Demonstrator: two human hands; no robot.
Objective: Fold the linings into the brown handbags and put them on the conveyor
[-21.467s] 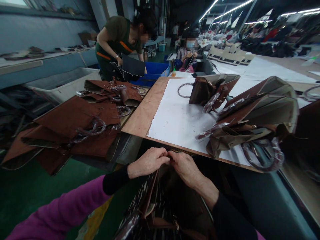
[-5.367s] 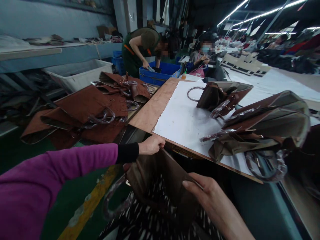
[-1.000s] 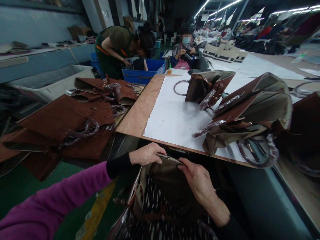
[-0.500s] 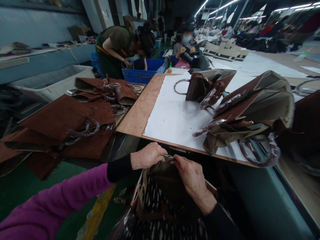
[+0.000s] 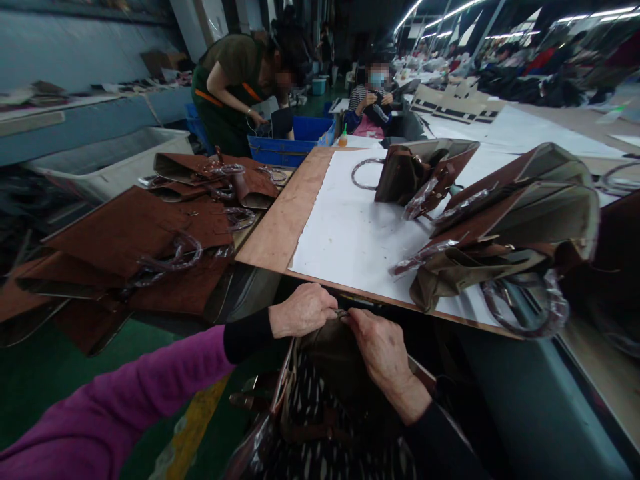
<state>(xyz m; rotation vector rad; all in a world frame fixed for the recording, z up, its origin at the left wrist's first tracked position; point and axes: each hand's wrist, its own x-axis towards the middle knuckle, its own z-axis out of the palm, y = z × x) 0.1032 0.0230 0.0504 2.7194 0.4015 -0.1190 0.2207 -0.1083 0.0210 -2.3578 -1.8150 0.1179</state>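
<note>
Low in front of me, below the table's edge, is a handbag whose olive-brown cloth lining is pulled up towards me. My left hand pinches the lining's upper edge from the left. From the right, my right hand grips the same edge, its fingertips almost touching those of the left. A small part of the edge shows between the two hands. Straps with metal buckles hang at the bag's left side. The bag's lower part is dark and hard to make out.
Brown handbags with plastic-wrapped handles lie piled at left. More open handbags stand on the white paper covering the table. Behind are a white bin, a blue crate, a bending co-worker and a seated co-worker.
My left hand has shifted slightly right, its fingertips nearer the right hand on the lining's edge. My right hand stays nearly in place. The whole view has shifted slightly.
</note>
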